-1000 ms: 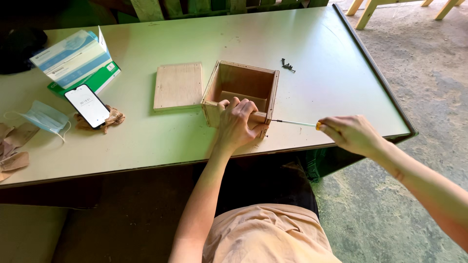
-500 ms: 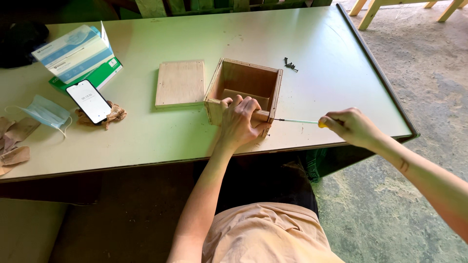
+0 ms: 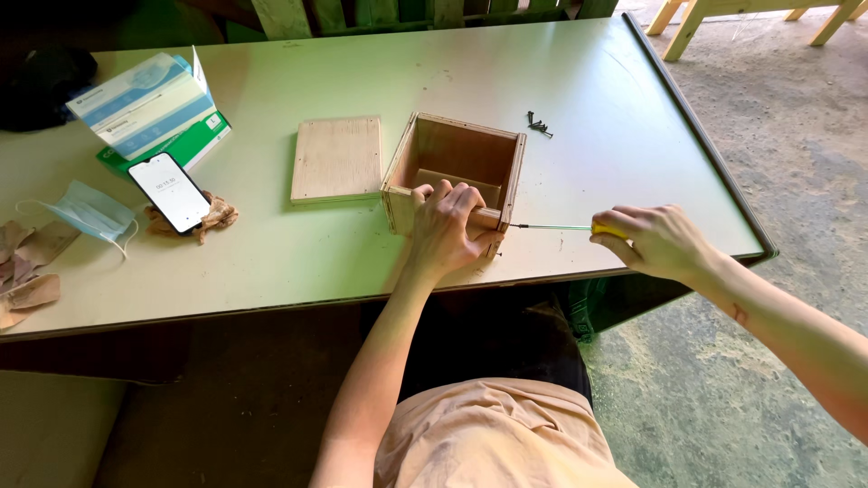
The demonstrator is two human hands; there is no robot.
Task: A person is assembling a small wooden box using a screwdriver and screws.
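Head view: one open wooden box is being steadied just left of the frame's centre, near the front edge of the pale tabletop. The left hand is being clamped over the box's near wall, fingers curled over the rim, apparently so that the box is kept from sliding under sideways pressure. One screwdriver is being gripped by the right hand, closed around the yellow handle, and its thin shaft is being held level against the box's right near corner (the tip itself is too small to make out).

One flat wooden panel is lying just left of the box, apart from it. One small cluster of dark screws is being kept within reach, above and right of the box; their number cannot be counted. At the upper left, two stacked cartons, one phone and one face mask are being left well clear of the hands.
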